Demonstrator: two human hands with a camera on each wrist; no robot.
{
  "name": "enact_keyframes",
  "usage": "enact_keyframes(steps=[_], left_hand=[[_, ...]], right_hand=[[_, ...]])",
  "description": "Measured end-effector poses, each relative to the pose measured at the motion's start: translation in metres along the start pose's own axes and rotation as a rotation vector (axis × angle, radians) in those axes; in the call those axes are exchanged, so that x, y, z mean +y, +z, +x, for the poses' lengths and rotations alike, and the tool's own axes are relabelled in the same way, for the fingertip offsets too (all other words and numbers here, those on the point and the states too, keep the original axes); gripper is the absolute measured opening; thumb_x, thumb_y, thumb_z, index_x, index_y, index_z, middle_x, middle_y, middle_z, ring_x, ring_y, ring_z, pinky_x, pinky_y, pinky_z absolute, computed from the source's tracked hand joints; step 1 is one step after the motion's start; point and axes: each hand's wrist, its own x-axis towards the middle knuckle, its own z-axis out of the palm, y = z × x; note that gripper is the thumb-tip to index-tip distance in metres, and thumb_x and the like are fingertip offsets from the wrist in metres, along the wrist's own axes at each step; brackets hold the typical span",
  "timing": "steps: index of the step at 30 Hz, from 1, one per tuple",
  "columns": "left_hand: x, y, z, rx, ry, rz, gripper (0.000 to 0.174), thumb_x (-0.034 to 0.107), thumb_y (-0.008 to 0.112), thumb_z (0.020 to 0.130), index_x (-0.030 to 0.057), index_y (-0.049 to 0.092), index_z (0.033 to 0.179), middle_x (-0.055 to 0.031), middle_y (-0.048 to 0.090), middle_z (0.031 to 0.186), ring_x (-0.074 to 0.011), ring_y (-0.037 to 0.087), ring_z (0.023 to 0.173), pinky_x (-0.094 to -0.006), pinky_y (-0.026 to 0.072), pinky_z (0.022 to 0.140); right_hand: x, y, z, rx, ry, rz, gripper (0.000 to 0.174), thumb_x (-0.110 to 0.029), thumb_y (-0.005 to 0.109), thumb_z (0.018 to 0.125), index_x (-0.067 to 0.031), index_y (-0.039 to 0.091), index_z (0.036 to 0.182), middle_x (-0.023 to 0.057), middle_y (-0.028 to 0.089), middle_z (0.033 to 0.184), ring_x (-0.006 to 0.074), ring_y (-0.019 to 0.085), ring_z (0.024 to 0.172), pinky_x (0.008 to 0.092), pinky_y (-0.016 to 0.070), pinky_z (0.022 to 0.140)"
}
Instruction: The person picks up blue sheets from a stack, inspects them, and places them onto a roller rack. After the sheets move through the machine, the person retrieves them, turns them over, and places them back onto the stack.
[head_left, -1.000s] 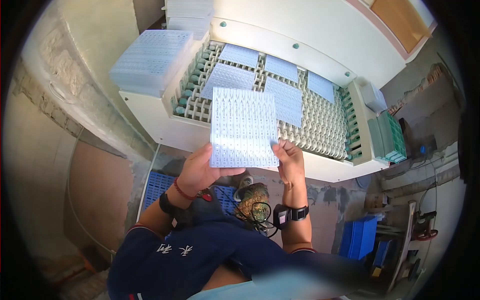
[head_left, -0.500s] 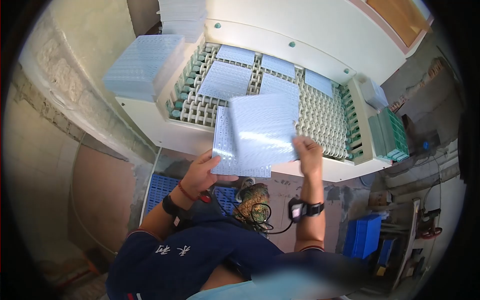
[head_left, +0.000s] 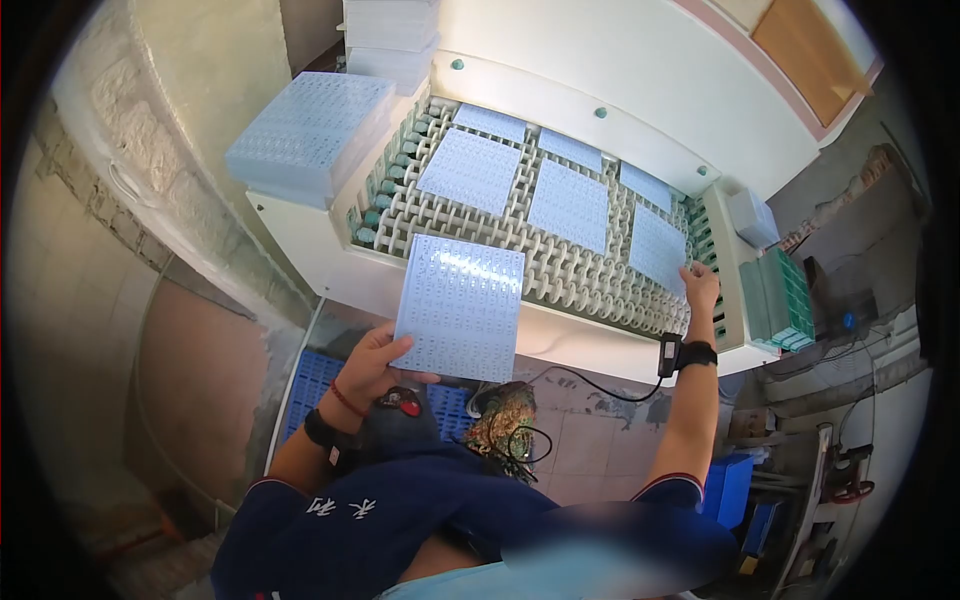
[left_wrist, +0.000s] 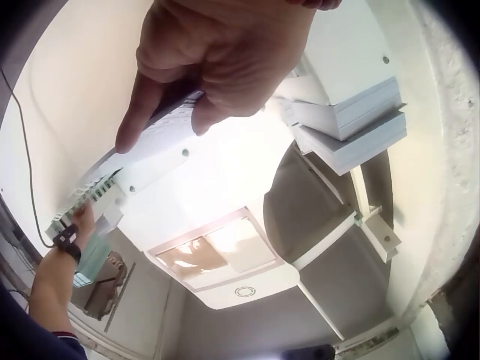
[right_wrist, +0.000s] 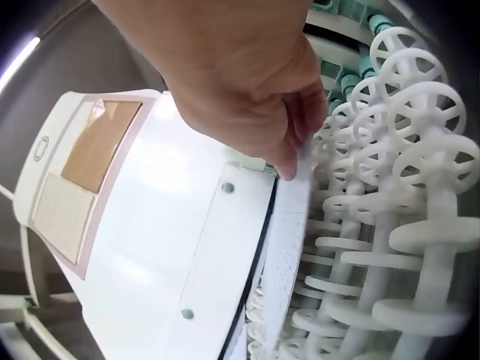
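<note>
Low at the left front of the machine, my left hand [head_left: 372, 366] grips a stack of pale blue patterned sheets [head_left: 462, 310] by its lower left corner, thumb on top. My right hand [head_left: 702, 287] pinches the near right corner of a single sheet [head_left: 658, 248] over the right part of the roller bed [head_left: 570, 280]. In the right wrist view thumb and fingers of the right hand [right_wrist: 251, 90] hold the edge of that sheet [right_wrist: 289, 232], close beside the white wheels. The left wrist view has the left hand [left_wrist: 225, 56] around the stack's edge.
Several other sheets [head_left: 470, 170] lie in rows on the rollers. A tall stack [head_left: 312, 125] stands on the machine's left end, more stacks behind it. Green racks [head_left: 785, 300] stand at the right end. A black cable [head_left: 600, 396] hangs from the right wrist.
The right hand has drawn one sheet off the held stack and carried it right, over the rollers. The left hand and its stack have moved slightly down and left.
</note>
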Motion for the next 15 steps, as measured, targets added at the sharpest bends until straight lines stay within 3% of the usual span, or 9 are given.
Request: enact_keyframes(steps=[2,3,4,5,8,9,11,15], left_hand=[[-0.001,0.0,0.001,0.008,-0.005,-0.016,0.032,0.011,0.045,0.088,-0.0039,0.045,0.116,-0.0161,0.054,0.109,-0.0275,0.057,0.095,-0.0418,0.0541,0.072],[-0.002,0.0,0.001,0.01,-0.007,-0.017,0.032,0.011,0.045,0.088,-0.0039,0.045,0.116,-0.0161,0.054,0.109,-0.0275,0.057,0.095,-0.0418,0.0541,0.072],[-0.002,0.001,0.003,0.016,-0.015,-0.014,0.031,0.011,0.045,0.088,-0.0039,0.045,0.116,-0.0161,0.054,0.109,-0.0272,0.057,0.095,-0.0412,0.0542,0.072],[-0.002,0.001,0.004,0.023,-0.022,-0.011,0.031,0.011,0.045,0.088,-0.0039,0.046,0.115,-0.0161,0.054,0.108,-0.0269,0.057,0.095,-0.0406,0.0543,0.072],[-0.006,-0.002,0.011,0.012,-0.046,-0.015,0.031,0.012,0.045,0.088,-0.004,0.046,0.115,-0.016,0.055,0.108,-0.027,0.057,0.095,-0.0404,0.0542,0.073],[-0.007,-0.002,0.012,0.013,-0.05,-0.016,0.031,0.012,0.045,0.088,-0.004,0.046,0.115,-0.016,0.055,0.108,-0.027,0.057,0.095,-0.0404,0.0542,0.073],[-0.008,0.0,0.016,-0.012,-0.029,-0.042,0.031,0.012,0.044,0.089,-0.0041,0.045,0.115,-0.0162,0.054,0.108,-0.0273,0.057,0.095,-0.0409,0.0541,0.073],[-0.008,0.003,0.016,0.017,-0.014,-0.036,0.028,0.012,0.043,0.089,-0.0046,0.046,0.112,-0.0177,0.056,0.104,-0.0271,0.06,0.088,-0.0402,0.0548,0.071]], right_hand=[[-0.045,-0.012,-0.022,0.043,-0.12,0.221,0.03,-0.022,0.067,0.071,0.0016,0.064,0.09,0.0155,0.063,0.077,0.0203,0.06,0.066,0.0302,0.0468,0.065],[-0.062,-0.013,-0.038,-0.045,-0.152,0.346,0.027,-0.02,0.066,0.074,0.0018,0.064,0.09,0.0135,0.064,0.076,0.0171,0.059,0.066,0.0284,0.0465,0.063],[-0.089,-0.017,-0.064,-0.178,-0.163,0.499,0.022,-0.017,0.064,0.076,0.0005,0.064,0.09,0.01,0.065,0.078,0.0122,0.058,0.067,0.0259,0.0455,0.062],[-0.118,-0.026,-0.095,-0.402,-0.021,0.596,0.02,-0.017,0.064,0.077,-0.0009,0.064,0.088,0.0058,0.064,0.078,0.0091,0.056,0.069,0.0238,0.0443,0.061],[-0.168,-0.022,-0.179,-0.879,-0.023,0.949,0.034,-0.032,0.064,0.078,-0.0014,0.063,0.092,0.0044,0.062,0.074,0.0112,0.057,0.063,0.0236,0.0475,0.054],[-0.179,-0.019,-0.2,-0.974,0.026,0.996,0.035,-0.029,0.066,0.077,0.0016,0.061,0.093,0.0041,0.061,0.071,0.0096,0.056,0.059,0.0212,0.0472,0.053],[-0.196,-0.008,-0.233,-0.89,0.143,1.158,0.024,-0.015,0.067,0.077,0.0049,0.06,0.088,0.0035,0.059,0.067,0.0056,0.052,0.051,0.0171,0.0452,0.047],[-0.199,0.003,-0.249,-0.75,0.219,1.188,0.021,-0.014,0.066,0.077,0.0044,0.061,0.085,0.0028,0.059,0.064,0.0046,0.05,0.05,0.0167,0.0422,0.044]])
